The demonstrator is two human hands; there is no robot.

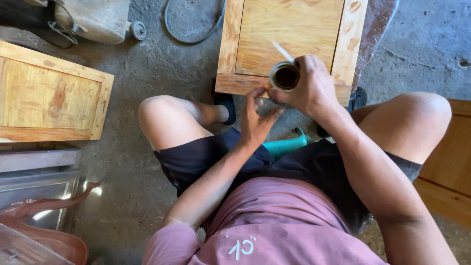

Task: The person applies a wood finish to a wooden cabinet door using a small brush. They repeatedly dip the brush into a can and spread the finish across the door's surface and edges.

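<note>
Hands: right (pixel 309 88) grips can (pixel 285 76) of dark liquid.

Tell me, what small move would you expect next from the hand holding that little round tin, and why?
Probably lifting the thin white stick out of the small round tin of dark liquid. The right hand grips the tin above the bare wooden panel door, and the left hand steadies it from below.

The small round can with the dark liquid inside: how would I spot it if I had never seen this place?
Find the pale wooden panelled door lying flat on the grey concrete floor before the seated person's knees. Over its near edge, the right hand grips the small round metal can, with the left hand just below. It alone is round, dark inside, with a thin white stick poking out.
</note>
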